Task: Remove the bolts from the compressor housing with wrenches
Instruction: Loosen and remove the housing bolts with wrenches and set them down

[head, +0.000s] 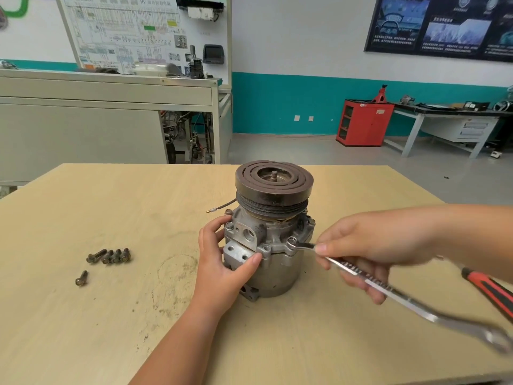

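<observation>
Presently the long chrome wrench, clasped near its head by the right hand, is seated leftward on a flange bolt of the upright grey cast-metal compressor housing, itself gripped by the left hand.

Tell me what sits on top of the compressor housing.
A dark pulley sits on the housing, a shaft stub poking from its centre. The pulley covers the joint beneath it.

A white wall banded in teal is being fronted by a red cabinet and a grey workbench; a wiring-diagram board is being displayed behind the wooden table.
</observation>
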`<action>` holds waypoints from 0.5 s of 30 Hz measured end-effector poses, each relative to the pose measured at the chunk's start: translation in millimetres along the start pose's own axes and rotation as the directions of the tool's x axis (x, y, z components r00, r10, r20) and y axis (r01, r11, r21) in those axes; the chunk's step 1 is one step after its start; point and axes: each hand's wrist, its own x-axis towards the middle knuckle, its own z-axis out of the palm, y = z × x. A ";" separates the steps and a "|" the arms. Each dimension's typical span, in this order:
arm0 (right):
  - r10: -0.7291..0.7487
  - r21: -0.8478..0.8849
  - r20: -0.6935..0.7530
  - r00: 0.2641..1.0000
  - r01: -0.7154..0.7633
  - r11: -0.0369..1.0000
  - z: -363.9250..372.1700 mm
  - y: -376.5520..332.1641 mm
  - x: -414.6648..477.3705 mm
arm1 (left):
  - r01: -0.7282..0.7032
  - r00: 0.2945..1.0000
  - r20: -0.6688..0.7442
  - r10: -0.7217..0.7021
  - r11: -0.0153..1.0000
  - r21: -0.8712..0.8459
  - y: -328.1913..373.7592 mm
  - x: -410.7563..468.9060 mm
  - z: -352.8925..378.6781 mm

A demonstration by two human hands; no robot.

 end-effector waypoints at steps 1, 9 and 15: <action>0.002 -0.216 -0.060 0.998 -0.015 0.976 -8.9 -2.2 0.4 | 0.000 1.000 0.001 0.000 1.000 0.000 0.2 -0.1 -0.3; -0.303 -0.643 -0.248 0.920 0.078 0.762 -36.0 10.1 9.9 | 0.010 1.000 0.003 -0.010 1.000 0.011 1.0 -0.5 -0.9; -0.199 0.061 -0.017 0.980 0.199 0.978 -4.0 19.2 4.9 | -0.003 1.000 -0.003 0.003 1.000 -0.001 -0.3 0.4 -0.2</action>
